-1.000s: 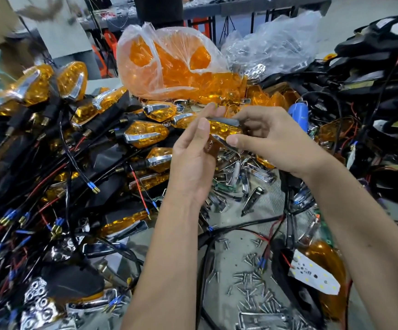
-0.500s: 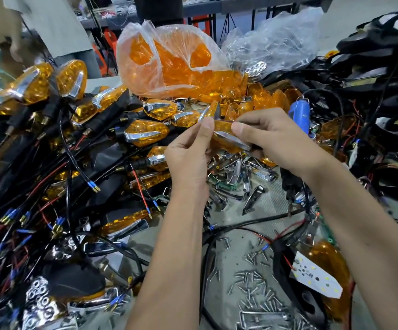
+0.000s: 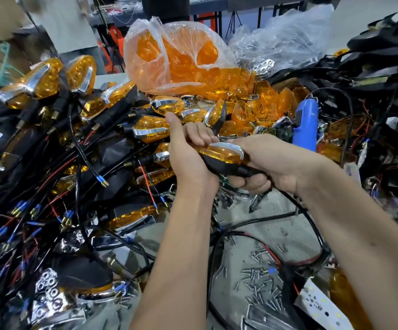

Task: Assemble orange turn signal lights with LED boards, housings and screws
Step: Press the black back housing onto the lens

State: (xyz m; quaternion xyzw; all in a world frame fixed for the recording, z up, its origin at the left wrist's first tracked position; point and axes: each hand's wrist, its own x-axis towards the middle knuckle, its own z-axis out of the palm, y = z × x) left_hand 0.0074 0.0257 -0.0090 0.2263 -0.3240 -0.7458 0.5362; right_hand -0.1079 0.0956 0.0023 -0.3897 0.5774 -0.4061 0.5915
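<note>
Head view: both hands hold one turn signal (image 3: 226,156) above the cluttered bench. The left hand (image 3: 188,153) curls round its orange lens end, thumb raised. The right hand (image 3: 269,160) grips its black stem. Loose screws (image 3: 259,279) lie below.

I see both hands have dropped lower, my left hand (image 3: 188,151) and right hand (image 3: 264,163) now wrapped around a whole turn signal (image 3: 224,157) instead of pinching its lens.
</note>
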